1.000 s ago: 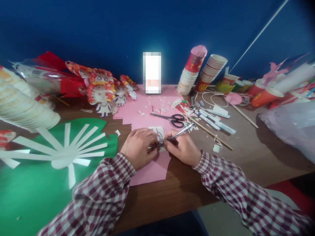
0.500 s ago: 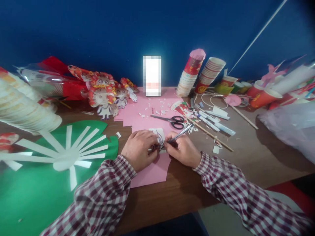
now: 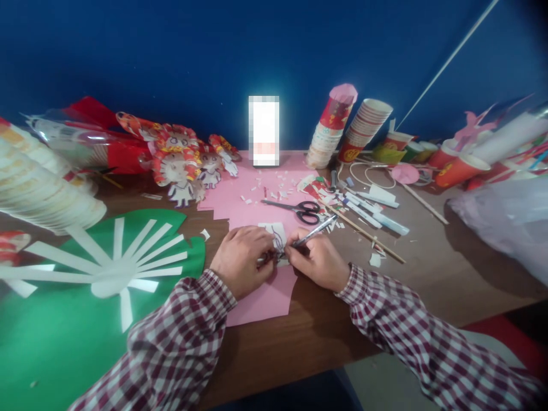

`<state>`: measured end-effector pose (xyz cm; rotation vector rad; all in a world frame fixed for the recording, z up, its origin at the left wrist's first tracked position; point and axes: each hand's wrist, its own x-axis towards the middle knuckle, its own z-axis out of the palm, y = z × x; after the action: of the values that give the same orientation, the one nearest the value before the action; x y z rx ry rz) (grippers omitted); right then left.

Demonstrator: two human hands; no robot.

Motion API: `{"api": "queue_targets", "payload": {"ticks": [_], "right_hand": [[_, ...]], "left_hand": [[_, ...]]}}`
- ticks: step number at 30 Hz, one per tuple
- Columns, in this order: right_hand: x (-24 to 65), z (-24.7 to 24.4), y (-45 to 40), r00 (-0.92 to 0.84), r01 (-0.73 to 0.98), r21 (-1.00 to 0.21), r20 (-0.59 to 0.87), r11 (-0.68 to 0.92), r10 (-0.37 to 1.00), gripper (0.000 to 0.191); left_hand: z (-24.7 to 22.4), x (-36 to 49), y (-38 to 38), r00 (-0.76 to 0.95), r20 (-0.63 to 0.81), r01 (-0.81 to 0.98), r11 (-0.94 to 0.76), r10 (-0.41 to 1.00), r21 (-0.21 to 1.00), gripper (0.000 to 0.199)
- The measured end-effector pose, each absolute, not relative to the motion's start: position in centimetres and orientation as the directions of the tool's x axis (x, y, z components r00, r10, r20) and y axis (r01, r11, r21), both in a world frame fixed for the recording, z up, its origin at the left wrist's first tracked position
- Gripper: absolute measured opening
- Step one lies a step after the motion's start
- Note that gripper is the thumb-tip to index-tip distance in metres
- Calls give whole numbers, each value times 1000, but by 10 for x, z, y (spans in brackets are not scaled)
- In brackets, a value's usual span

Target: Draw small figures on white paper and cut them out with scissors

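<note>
White card with dark lines lies on pink paper, between the hands, its long axis partly hidden. The left hand curls over its left side, pinching or pressing unclear; the right hand grips a pen slanting away rightward.

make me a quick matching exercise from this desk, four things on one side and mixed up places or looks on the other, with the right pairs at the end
Things
1. scissors
2. pen
3. green sheet
4. left hand

Places or looks
A. lies under white strips
B. fingers at a small drawing
C. black handles, blades over pink paper
D. held in the right hand

Right pairs
1-C, 2-D, 3-A, 4-B
</note>
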<state>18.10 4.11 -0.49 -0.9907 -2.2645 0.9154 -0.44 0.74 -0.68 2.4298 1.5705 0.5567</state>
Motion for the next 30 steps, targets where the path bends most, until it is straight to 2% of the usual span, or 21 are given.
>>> {"api": "queue_targets", "payload": {"ticks": [30], "right_hand": [[181, -4, 41, -613, 450, -732, 163, 511, 773, 7]], "left_hand": [[-8, -4, 7, 367, 199, 837, -416, 909, 356, 19]]}}
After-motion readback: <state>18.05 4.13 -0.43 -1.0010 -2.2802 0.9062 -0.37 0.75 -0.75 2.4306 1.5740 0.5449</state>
